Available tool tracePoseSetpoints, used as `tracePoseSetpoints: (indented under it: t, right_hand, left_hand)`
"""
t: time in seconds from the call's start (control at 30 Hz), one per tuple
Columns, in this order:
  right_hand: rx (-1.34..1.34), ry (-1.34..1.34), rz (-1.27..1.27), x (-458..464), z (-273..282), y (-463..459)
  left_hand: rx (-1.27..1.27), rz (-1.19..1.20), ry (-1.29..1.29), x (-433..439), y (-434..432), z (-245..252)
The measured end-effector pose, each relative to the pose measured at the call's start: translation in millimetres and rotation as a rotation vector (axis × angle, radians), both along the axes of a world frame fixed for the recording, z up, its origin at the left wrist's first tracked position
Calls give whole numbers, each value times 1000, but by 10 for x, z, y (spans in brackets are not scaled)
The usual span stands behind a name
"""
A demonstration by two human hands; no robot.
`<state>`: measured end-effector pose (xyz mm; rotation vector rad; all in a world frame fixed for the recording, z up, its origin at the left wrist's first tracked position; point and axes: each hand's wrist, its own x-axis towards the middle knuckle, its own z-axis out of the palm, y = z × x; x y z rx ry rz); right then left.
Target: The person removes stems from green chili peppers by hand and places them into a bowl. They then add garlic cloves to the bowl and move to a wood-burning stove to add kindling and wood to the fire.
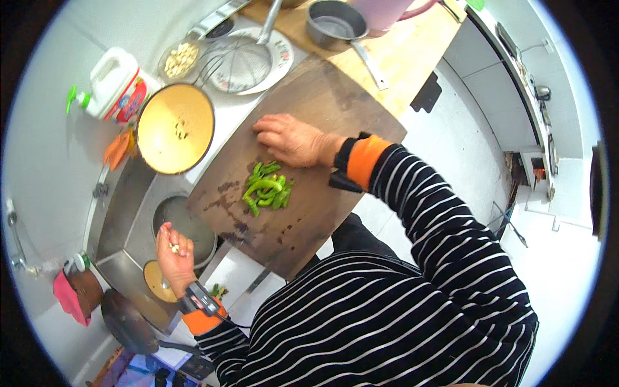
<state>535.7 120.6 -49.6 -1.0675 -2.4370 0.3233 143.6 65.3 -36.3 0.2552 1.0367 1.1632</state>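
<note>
My left hand (176,251) is held palm up over the edge of the sink, its fingers curled around a few small pale pieces (174,247). My right hand (292,140) lies palm down on the wooden cutting board (333,96), fingers bent; the underside is hidden, so I cannot see whether it holds anything. Just below it on the board sits a small heap of cut green peppers (267,188). Dark wet stains mark the wood around the heap.
Beyond the board, a yellow bowl (174,126) contains small dark bits. A mesh strainer (242,63) rests over a floral plate (285,53), beside a bowl of peeled garlic cloves (181,59). A saucepan (336,24) stands farther right. The sink (145,222) has a metal basin (205,232).
</note>
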Motion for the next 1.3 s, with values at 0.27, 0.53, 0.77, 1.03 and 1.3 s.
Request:
tracePoseSetpoints:
  t: [0.27,0.53,0.77,1.03,1.3]
  right_hand:
    - [-65,169,-3,48,52,2]
    - [-86,401,-258,1328,587,-1185]
    - [-252,402,-1211,2218,583,-3443]
    - [-392,744,-1836,1645,16,-5278]
    - [-472,599,-2176,1789,-657,-6788]
  left_hand:
    - [488,-365,937,1957,109,396]
    - [1207,-674,1616,2984,106,121]
    - [1324,-788,1848,3057,-56,138]
    - [1115,-980,2007,3096,-266,282]
    - [1279,-674,2336,3318,-541,410]
